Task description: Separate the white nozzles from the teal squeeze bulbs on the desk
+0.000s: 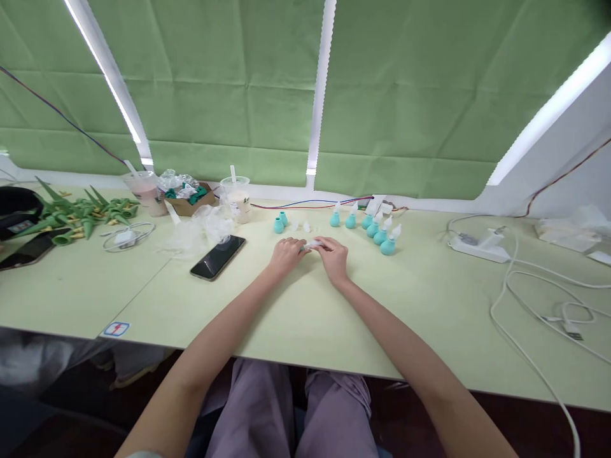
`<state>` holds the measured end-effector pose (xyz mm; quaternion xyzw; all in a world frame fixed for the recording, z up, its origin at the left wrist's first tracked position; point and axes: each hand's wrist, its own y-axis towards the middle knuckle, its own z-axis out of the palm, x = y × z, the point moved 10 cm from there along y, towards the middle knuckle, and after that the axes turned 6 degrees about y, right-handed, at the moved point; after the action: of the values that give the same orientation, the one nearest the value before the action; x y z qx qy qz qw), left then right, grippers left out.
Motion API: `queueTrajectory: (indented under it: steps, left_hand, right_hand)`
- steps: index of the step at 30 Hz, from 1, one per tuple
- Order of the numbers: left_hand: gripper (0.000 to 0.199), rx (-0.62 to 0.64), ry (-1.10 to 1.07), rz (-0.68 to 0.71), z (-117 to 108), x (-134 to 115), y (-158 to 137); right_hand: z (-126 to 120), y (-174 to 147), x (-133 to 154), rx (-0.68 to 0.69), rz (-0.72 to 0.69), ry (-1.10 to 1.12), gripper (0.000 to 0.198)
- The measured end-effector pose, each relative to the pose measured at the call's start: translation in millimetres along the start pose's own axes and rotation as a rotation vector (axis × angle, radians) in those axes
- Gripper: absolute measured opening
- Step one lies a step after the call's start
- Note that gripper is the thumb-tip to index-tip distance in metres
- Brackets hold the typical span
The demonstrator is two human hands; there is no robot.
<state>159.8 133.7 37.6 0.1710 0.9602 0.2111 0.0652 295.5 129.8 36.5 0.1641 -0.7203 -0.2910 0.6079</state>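
My left hand (286, 254) is closed around a small turquoise bulb, mostly hidden by the fingers. My right hand (333, 257) pinches the white translucent tip (313, 244) that joins or meets this bulb; the exact fit is hidden. Behind my left hand stand two turquoise bulbs (278, 225) with open necks. Beside them lie a couple of loose white tips (306, 227). To the right of my hands, several turquoise bulbs with white pointed tips (387, 245) stand upright in a bent row.
A phone (218, 257) lies left of my hands, near crumpled plastic bags (200, 228). Further left are drink cups (236, 200), a cardboard box (191, 202) and green cone-shaped pieces (88, 216). A power strip (480, 247) and white cables (508, 286) spread over the right side.
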Motion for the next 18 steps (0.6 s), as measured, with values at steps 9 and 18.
queueTrajectory:
  steps: [9,18]
  left_hand:
    - [0.03,-0.42,-0.631,-0.526,-12.5,109.3,1.1]
    - [0.031,-0.387,-0.739,-0.63,18.7,144.8,16.0]
  right_hand:
    - [-21.0,9.5,-46.9,-0.093,0.225,0.19,0.033]
    - [-7.2,8.0,-42.2,0.061,0.254,-0.032,0.018]
